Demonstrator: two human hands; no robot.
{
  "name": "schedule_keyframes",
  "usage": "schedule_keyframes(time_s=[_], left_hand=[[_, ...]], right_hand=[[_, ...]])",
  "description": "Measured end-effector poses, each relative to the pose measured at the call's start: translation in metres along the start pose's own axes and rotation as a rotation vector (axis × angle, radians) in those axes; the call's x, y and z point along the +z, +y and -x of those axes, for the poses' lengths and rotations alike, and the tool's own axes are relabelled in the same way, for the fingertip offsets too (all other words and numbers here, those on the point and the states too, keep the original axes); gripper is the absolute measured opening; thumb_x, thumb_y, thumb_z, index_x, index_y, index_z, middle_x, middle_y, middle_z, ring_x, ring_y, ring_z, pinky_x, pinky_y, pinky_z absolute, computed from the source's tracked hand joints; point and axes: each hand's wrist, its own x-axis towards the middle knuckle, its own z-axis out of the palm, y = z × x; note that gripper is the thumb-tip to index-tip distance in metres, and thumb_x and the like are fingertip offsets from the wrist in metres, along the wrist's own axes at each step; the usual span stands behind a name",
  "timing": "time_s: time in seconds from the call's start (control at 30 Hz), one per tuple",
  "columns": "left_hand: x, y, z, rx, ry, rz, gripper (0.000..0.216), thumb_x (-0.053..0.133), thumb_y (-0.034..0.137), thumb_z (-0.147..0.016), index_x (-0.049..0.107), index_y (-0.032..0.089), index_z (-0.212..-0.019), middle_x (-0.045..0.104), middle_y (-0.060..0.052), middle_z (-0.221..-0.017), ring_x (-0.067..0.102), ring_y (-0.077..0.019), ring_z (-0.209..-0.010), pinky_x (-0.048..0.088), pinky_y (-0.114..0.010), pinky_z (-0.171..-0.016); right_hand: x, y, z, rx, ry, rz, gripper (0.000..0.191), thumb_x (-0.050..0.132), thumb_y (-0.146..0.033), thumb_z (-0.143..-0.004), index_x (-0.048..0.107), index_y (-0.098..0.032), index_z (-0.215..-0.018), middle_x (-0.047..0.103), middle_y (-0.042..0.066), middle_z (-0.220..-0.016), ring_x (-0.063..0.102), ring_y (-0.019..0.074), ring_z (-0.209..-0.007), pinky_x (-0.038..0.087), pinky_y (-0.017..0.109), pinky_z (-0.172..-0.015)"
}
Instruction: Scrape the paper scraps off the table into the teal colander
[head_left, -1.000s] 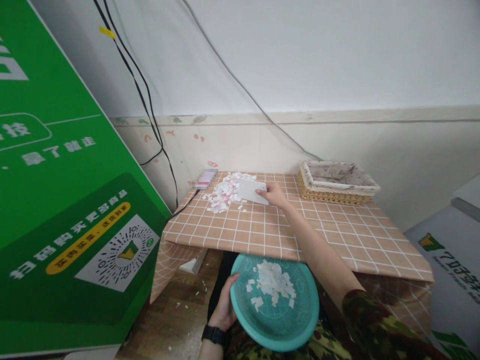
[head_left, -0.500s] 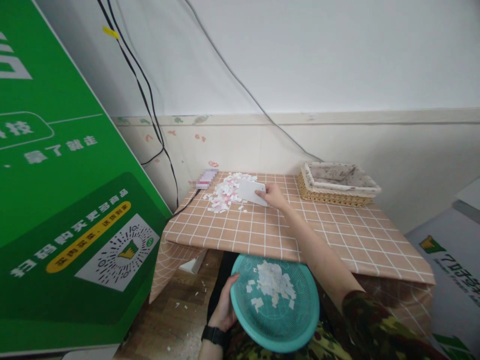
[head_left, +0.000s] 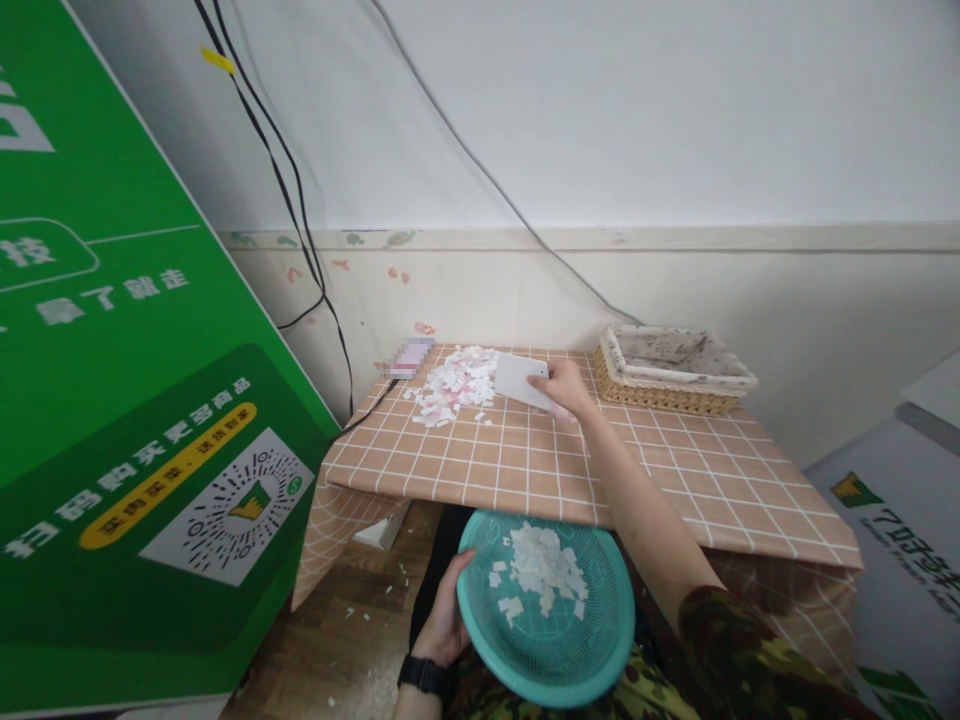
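Note:
With my right hand [head_left: 564,387] I grip a flat white scraper [head_left: 520,379] by its right end, low over the tabletop. Just left of its edge lies a pile of white and pinkish paper scraps [head_left: 456,384]. A few pinkish scraps show under the scraper's near right corner. My left hand [head_left: 448,612] is closed on the left rim of a round teal plastic basket [head_left: 546,675], held below the table's front edge. White paper scraps [head_left: 546,565] lie in a heap inside that basket.
A brown checked cloth covers the table [head_left: 480,470]. At its back right stands a lined wicker basket [head_left: 675,375]; a pixelated flat item [head_left: 409,358] with a cable lies back left. A green sign board [head_left: 112,400] rises on the left. Scraps litter the wooden floor [head_left: 337,630].
My right hand has moved the scraper to the right, off the edge of the scrap pile, and some pinkish scraps now show beside it. My left hand still holds the teal basket.

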Motion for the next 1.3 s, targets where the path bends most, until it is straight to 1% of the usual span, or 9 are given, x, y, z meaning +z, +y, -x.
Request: schedule_keyframes(time_s=[0.17, 0.27, 0.4, 0.5, 0.67, 0.87, 1.07, 1.17, 1.3], left_hand=[[0.007, 0.001, 0.003, 0.01, 0.059, -0.022, 0.032, 0.06, 0.037, -0.074, 0.068, 0.011, -0.09, 0.074, -0.011, -0.086, 0.066, -0.0286, -0.09, 0.049, -0.038, -0.085], [0.009, 0.001, 0.004, 0.005, 0.084, -0.019, 0.031, 0.06, 0.038, -0.073, 0.068, 0.012, -0.088, 0.074, -0.011, -0.084, 0.066, -0.0294, -0.09, 0.05, -0.04, -0.083], [0.007, 0.001, 0.003, 0.013, 0.09, -0.029, 0.029, 0.06, 0.037, -0.073, 0.068, 0.013, -0.086, 0.074, -0.01, -0.081, 0.067, -0.0281, -0.084, 0.05, -0.04, -0.082], [0.003, 0.001, 0.001, 0.013, 0.053, -0.035, 0.029, 0.061, 0.037, -0.073, 0.067, 0.012, -0.088, 0.074, -0.01, -0.083, 0.068, -0.0266, -0.079, 0.05, -0.039, -0.083], [-0.004, -0.001, -0.004, 0.014, 0.043, -0.02, 0.03, 0.062, 0.037, -0.072, 0.067, 0.013, -0.088, 0.074, -0.01, -0.083, 0.068, -0.0265, -0.078, 0.049, -0.039, -0.084], [-0.002, -0.001, -0.003, 0.0, 0.055, -0.029, 0.031, 0.062, 0.038, -0.073, 0.068, 0.012, -0.087, 0.074, -0.01, -0.082, 0.068, -0.0259, -0.08, 0.049, -0.037, -0.085], [0.001, 0.0, 0.001, 0.011, 0.049, -0.032, 0.03, 0.061, 0.038, -0.073, 0.067, 0.013, -0.087, 0.074, -0.01, -0.084, 0.068, -0.027, -0.08, 0.049, -0.039, -0.085], [0.0, 0.0, 0.0, 0.028, 0.046, -0.027, 0.029, 0.061, 0.038, -0.073, 0.067, 0.014, -0.089, 0.074, -0.01, -0.084, 0.068, -0.027, -0.08, 0.048, -0.04, -0.086], [0.003, 0.0, 0.002, 0.024, 0.043, -0.024, 0.029, 0.06, 0.037, -0.074, 0.067, 0.013, -0.088, 0.074, -0.01, -0.083, 0.068, -0.0267, -0.079, 0.048, -0.04, -0.086]], right_hand=[[0.012, -0.004, 0.001, -0.019, -0.049, -0.123, 0.036, 0.052, -0.044, -0.072, 0.061, -0.012, -0.059, 0.046, -0.001, -0.05, 0.039, 0.0103, -0.048, 0.025, 0.022, -0.045], [0.019, -0.009, 0.0, -0.048, -0.081, -0.074, 0.033, 0.051, -0.041, -0.072, 0.06, -0.013, -0.057, 0.047, 0.0, -0.05, 0.04, 0.0109, -0.048, 0.025, 0.023, -0.047], [0.006, -0.006, 0.0, -0.033, -0.039, 0.045, 0.029, 0.055, -0.036, -0.069, 0.059, -0.012, -0.053, 0.047, 0.001, -0.048, 0.041, 0.0118, -0.048, 0.026, 0.025, -0.049], [-0.005, -0.001, 0.0, -0.007, -0.001, 0.015, 0.029, 0.055, -0.037, -0.069, 0.062, -0.011, -0.057, 0.049, 0.001, -0.05, 0.041, 0.0115, -0.049, 0.026, 0.024, -0.048], [-0.002, 0.003, -0.001, 0.003, 0.027, 0.03, 0.03, 0.054, -0.038, -0.07, 0.063, -0.012, -0.06, 0.051, 0.001, -0.051, 0.041, 0.0114, -0.049, 0.025, 0.024, -0.048], [-0.006, 0.01, -0.002, 0.001, -0.047, 0.038, 0.028, 0.058, -0.038, -0.067, 0.059, -0.013, -0.053, 0.046, -0.001, -0.048, 0.039, 0.011, -0.049, 0.024, 0.024, -0.048], [0.0, 0.012, -0.003, -0.044, -0.033, -0.026, 0.034, 0.054, -0.043, -0.071, 0.061, -0.013, -0.057, 0.045, -0.001, -0.05, 0.039, 0.0104, -0.049, 0.025, 0.023, -0.048], [0.003, 0.006, -0.004, -0.065, -0.09, 0.0, 0.034, 0.054, -0.044, -0.072, 0.059, -0.014, -0.055, 0.044, -0.002, -0.048, 0.039, 0.0101, -0.048, 0.024, 0.023, -0.047], [-0.007, 0.005, -0.002, -0.048, -0.155, -0.022, 0.033, 0.058, -0.043, -0.068, 0.058, -0.014, -0.053, 0.042, -0.002, -0.046, 0.037, 0.0094, -0.047, 0.024, 0.023, -0.046]])
